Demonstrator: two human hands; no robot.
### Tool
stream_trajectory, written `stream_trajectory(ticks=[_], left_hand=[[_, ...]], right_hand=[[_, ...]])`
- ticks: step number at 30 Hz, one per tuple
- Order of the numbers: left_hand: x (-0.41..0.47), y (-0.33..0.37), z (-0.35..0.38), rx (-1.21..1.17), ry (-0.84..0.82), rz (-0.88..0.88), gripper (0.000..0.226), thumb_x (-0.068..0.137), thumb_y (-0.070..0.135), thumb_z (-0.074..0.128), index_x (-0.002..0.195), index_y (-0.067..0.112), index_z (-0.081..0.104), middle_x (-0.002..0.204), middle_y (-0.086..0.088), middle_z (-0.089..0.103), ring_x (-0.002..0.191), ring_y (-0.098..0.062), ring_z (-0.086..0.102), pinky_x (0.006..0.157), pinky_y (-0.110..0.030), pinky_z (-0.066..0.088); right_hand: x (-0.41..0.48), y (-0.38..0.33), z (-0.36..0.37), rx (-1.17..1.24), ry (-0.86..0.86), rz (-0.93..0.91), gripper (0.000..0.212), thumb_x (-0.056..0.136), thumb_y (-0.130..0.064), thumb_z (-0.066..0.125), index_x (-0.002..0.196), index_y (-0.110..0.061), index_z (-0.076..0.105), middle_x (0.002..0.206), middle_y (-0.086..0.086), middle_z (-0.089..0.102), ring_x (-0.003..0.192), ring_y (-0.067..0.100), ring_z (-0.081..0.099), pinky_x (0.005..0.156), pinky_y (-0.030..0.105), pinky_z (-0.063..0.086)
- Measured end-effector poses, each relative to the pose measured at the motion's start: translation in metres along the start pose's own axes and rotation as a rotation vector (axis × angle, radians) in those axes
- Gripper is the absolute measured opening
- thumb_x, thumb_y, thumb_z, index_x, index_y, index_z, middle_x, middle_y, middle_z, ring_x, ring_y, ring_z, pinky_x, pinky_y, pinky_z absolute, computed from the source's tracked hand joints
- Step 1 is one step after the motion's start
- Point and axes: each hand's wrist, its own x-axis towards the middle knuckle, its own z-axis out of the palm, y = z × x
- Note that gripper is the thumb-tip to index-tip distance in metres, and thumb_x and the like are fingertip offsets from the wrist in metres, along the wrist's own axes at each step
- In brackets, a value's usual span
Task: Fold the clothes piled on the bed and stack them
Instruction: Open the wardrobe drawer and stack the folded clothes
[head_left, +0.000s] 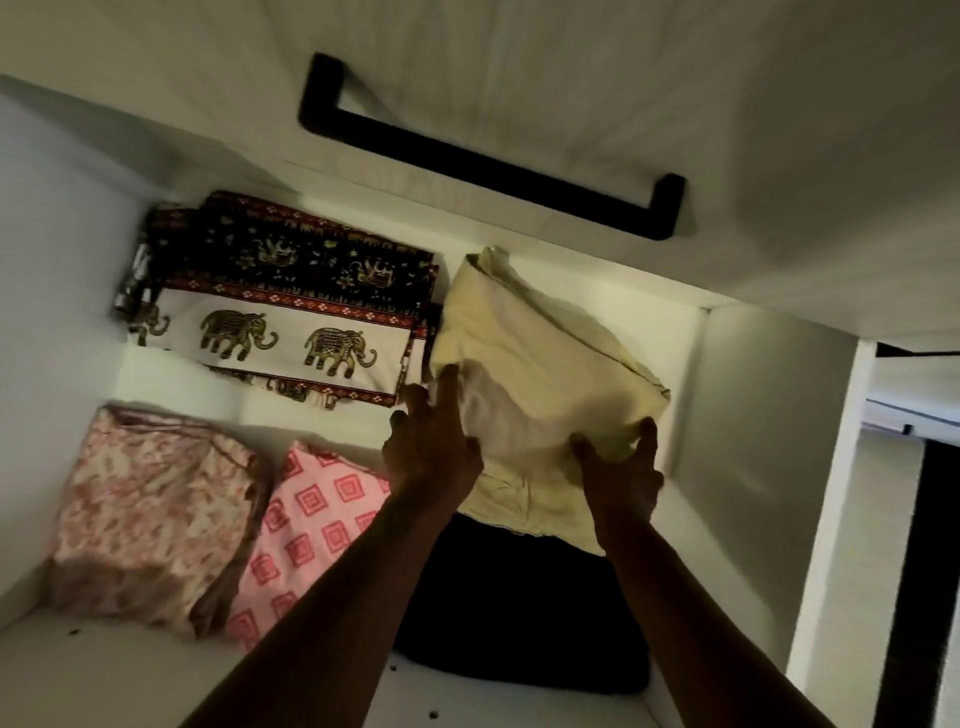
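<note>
Cream cloth (540, 364): soft, rumpled, folded into a thick pad. It sits at the right of a white shelf (322, 670), its front edge over a black folded garment (519, 613) whose weave we lose in shadow. Our right hand (618, 467) curls fingers and thumb round the pad's front edge. Our left hand (431, 447) lays spread, fairly straight fingers against its left side. Elephant-print fabric (291, 312) lies just beside it. Nearer left are a pink floral fold (150, 509) and a pink diamond-print fold (311, 530).
</note>
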Motion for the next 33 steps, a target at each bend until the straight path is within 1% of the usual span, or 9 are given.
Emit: stream_trajectory(ticks=[5, 10, 15, 19, 22, 25, 28, 31, 33], left_hand=[[0.016, 0.021, 0.010, -0.114, 0.043, 0.025, 0.092, 0.086, 0.032, 0.079, 0.158, 0.038, 0.022, 0.142, -0.010, 0.046, 0.117, -0.035, 0.062, 0.089, -0.044, 0.054], [0.020, 0.027, 0.016, -0.174, 0.073, 0.050, 0.091, 0.085, 0.025, 0.081, 0.155, 0.041, 0.027, 0.140, -0.007, 0.048, 0.125, -0.034, 0.056, 0.093, -0.047, 0.055], [-0.014, 0.012, 0.012, -0.187, 0.021, 0.069, 0.085, 0.091, 0.037, 0.075, 0.158, 0.037, 0.024, 0.157, -0.005, 0.036, 0.140, -0.032, 0.044, 0.105, -0.053, 0.050], [-0.066, -0.010, -0.004, -0.169, 0.046, 0.107, 0.071, 0.092, 0.038, 0.073, 0.155, 0.027, 0.040, 0.161, -0.004, 0.034, 0.146, -0.026, 0.038, 0.114, -0.043, 0.042], [-0.119, -0.035, -0.016, -0.179, 0.101, 0.117, 0.058, 0.091, 0.035, 0.071, 0.144, 0.022, 0.054, 0.153, -0.006, 0.046, 0.143, -0.026, 0.043, 0.116, -0.041, 0.040], [-0.169, -0.062, -0.022, -0.157, 0.115, 0.118, 0.057, 0.083, 0.044, 0.059, 0.135, 0.023, 0.061, 0.141, -0.002, 0.056, 0.130, -0.028, 0.054, 0.104, -0.046, 0.049], [-0.218, -0.091, -0.017, -0.028, 0.219, 0.144, 0.059, 0.081, 0.055, 0.051, 0.132, 0.029, 0.063, 0.145, -0.001, 0.054, 0.133, -0.030, 0.052, 0.102, -0.053, 0.048], [-0.271, -0.123, -0.010, 0.098, 0.414, 0.180, 0.067, 0.084, 0.060, 0.056, 0.140, 0.025, 0.058, 0.155, -0.006, 0.044, 0.144, -0.031, 0.039, 0.107, -0.059, 0.040], [-0.303, -0.141, -0.003, 0.091, 0.521, 0.166, 0.080, 0.085, 0.061, 0.065, 0.152, 0.020, 0.047, 0.163, -0.010, 0.033, 0.152, -0.032, 0.029, 0.113, -0.061, 0.034]], right_hand=[[0.039, -0.015, -0.025, -0.075, 0.133, -0.230, 0.087, 0.087, -0.048, 0.077, 0.159, -0.036, 0.031, 0.143, 0.016, 0.052, 0.133, 0.038, 0.047, 0.108, 0.050, 0.041], [0.069, -0.014, -0.038, -0.160, 0.007, -0.252, 0.087, 0.089, -0.052, 0.073, 0.161, -0.036, 0.025, 0.149, 0.018, 0.045, 0.138, 0.038, 0.043, 0.113, 0.049, 0.036], [0.046, 0.000, -0.045, -0.191, 0.044, -0.374, 0.087, 0.093, -0.041, 0.070, 0.162, -0.021, 0.021, 0.156, 0.019, 0.037, 0.144, 0.038, 0.034, 0.115, 0.052, 0.032], [0.006, 0.019, -0.046, -0.258, -0.029, -0.454, 0.091, 0.094, -0.044, 0.067, 0.164, -0.024, 0.011, 0.168, 0.016, 0.015, 0.153, 0.037, 0.019, 0.117, 0.058, 0.026], [-0.031, 0.038, -0.046, -0.366, -0.058, -0.647, 0.084, 0.092, -0.039, 0.068, 0.162, -0.025, 0.023, 0.167, 0.012, 0.021, 0.152, 0.033, 0.022, 0.118, 0.054, 0.029], [-0.069, 0.056, -0.046, -0.332, -0.282, -0.748, 0.058, 0.094, -0.036, 0.067, 0.148, -0.023, 0.049, 0.148, 0.007, 0.052, 0.139, 0.027, 0.047, 0.115, 0.044, 0.039], [-0.123, 0.078, -0.048, -0.305, -0.711, -0.701, 0.043, 0.094, -0.046, 0.069, 0.133, -0.031, 0.062, 0.124, -0.008, 0.066, 0.113, 0.010, 0.065, 0.103, 0.039, 0.052], [-0.184, 0.114, -0.045, -0.327, -0.970, -0.751, 0.059, 0.085, -0.059, 0.074, 0.135, -0.033, 0.060, 0.124, -0.013, 0.065, 0.112, 0.004, 0.063, 0.104, 0.037, 0.052], [-0.213, 0.137, -0.039, -0.528, -0.941, -0.916, 0.072, 0.083, -0.068, 0.071, 0.144, -0.034, 0.053, 0.138, -0.012, 0.058, 0.124, 0.008, 0.058, 0.108, 0.031, 0.047]])
